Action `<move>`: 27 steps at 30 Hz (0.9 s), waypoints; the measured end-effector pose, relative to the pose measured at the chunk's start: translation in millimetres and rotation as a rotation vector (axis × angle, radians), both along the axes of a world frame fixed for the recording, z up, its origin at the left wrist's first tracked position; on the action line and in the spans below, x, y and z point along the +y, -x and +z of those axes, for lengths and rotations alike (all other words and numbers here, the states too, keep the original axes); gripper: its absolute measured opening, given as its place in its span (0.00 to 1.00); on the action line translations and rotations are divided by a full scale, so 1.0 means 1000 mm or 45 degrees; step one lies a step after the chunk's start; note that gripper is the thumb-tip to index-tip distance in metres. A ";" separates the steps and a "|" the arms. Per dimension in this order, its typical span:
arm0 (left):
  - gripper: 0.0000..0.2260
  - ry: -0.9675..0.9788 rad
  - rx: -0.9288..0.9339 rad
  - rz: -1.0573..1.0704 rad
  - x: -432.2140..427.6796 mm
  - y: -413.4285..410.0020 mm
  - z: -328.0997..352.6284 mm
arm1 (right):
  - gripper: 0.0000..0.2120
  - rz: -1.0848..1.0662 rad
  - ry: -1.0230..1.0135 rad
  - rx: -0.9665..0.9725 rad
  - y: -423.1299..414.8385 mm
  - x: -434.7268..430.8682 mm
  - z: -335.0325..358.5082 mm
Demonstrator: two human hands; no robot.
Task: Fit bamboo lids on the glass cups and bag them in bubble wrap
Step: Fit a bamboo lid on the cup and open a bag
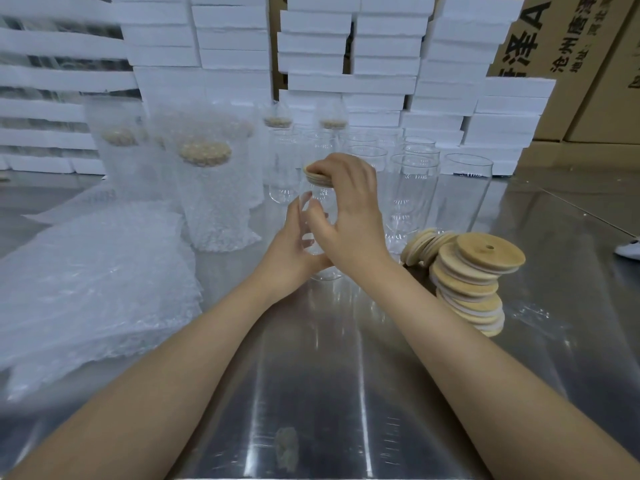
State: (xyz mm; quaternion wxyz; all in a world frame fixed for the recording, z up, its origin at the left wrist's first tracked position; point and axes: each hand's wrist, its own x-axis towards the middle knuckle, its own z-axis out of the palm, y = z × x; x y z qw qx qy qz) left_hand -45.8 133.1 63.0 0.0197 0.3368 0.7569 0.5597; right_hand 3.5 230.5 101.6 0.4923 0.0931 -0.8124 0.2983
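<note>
Steel table (329, 393) backed by white foam boxes (346, 64); lid meeting cup at centre.
Glass cup (313, 199) mid-table, long axis near upright, mouth up and tipped slightly away. Gripped round the lower body by left hand (294, 251), fingers curled on the glass. Topped by bamboo lid (313, 176) over the mouth, clasped at its rim under the curled fingers of right hand (349, 206). Just right, leaning stack of spare lids (474, 282); behind, empty cups (412, 188) standing mouth up; left, lidded wrapped cups (214, 202) upright, beside a heap of bubble wrap bags (90, 278).
</note>
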 end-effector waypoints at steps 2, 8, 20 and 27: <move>0.42 0.063 0.019 0.045 0.001 0.000 0.004 | 0.24 -0.008 -0.045 -0.074 0.000 0.005 -0.010; 0.30 0.623 0.278 0.349 -0.008 0.004 0.028 | 0.46 0.149 0.175 -0.329 0.002 0.020 -0.035; 0.27 1.244 -0.194 1.271 -0.115 0.042 0.063 | 0.46 0.243 0.306 -0.557 0.014 0.014 -0.049; 0.03 1.124 -0.104 1.154 -0.116 0.036 0.063 | 0.46 0.240 0.305 -0.570 0.017 0.017 -0.052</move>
